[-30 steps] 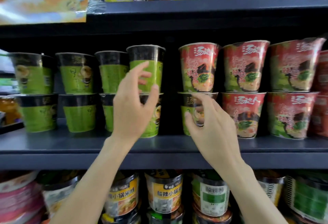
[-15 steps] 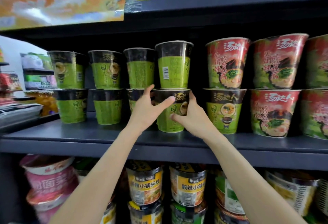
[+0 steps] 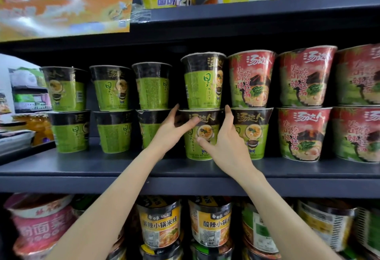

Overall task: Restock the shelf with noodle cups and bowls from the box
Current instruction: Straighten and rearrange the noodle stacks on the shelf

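On the dark middle shelf (image 3: 102, 169) stand green-and-black noodle cups stacked two high. Both hands grip the lower green cup (image 3: 202, 136) of the front stack: my left hand (image 3: 171, 134) on its left side, my right hand (image 3: 225, 146) on its right side, thumbs across its front. A second green cup (image 3: 202, 80) rests on top of it, slightly tilted. More green cups (image 3: 112, 88) fill the left. Red noodle cups (image 3: 253, 80) stand stacked to the right. The box is not in view.
The upper shelf (image 3: 257, 10) carries yellow and orange bowls, with an orange banner (image 3: 61, 16) hanging at its left. The lower shelf holds pink bowls (image 3: 41, 229) and yellow-labelled cups (image 3: 159, 226). Another aisle's shelving (image 3: 28, 95) shows at far left.
My hands dropped from the upper cups and closed on the lower green cup. The stack's upper cup now faces forward with its label, and the view has shifted left and closer.
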